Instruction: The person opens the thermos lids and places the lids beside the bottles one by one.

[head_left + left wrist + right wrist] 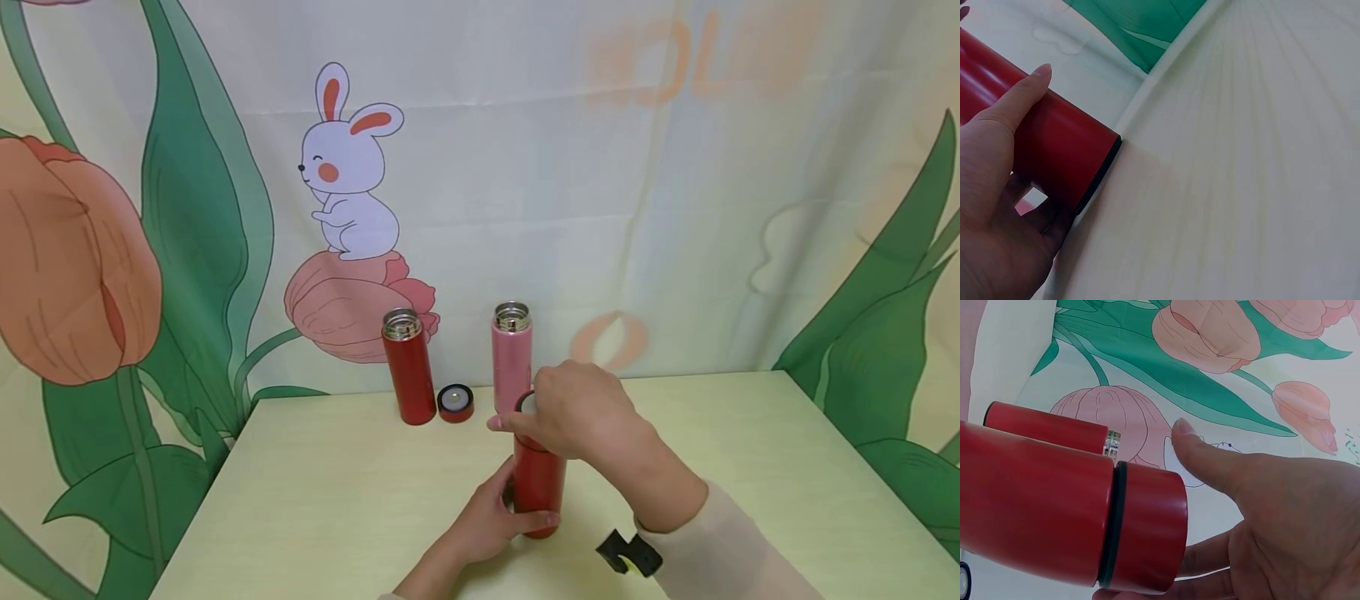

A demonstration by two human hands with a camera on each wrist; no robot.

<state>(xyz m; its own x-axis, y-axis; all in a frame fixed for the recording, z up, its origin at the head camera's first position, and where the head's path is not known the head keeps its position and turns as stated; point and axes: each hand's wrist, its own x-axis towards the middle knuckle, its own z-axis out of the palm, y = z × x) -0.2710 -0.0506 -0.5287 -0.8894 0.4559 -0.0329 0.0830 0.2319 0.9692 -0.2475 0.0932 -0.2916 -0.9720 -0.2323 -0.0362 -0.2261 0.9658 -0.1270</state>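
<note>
A red thermos [538,487] stands upright near the front of the table, its red lid [1152,528] seated above a black ring. Low on its body, my left hand [487,521] grips it, with the thumb across the front in the left wrist view. My right hand [581,408] is at the lid. In the right wrist view its thumb stands off the lid, while the other fingers reach behind and beneath it, partly hidden. Behind stand a lidless red thermos [411,375] and a lidless pink thermos [512,358].
A loose red lid [455,403] lies with its inside up beside the rear red thermos. The pale table [322,492] ends at a hanging cloth [480,192] printed with a rabbit and tulips. A black strap mount [630,553] sits by the right sleeve.
</note>
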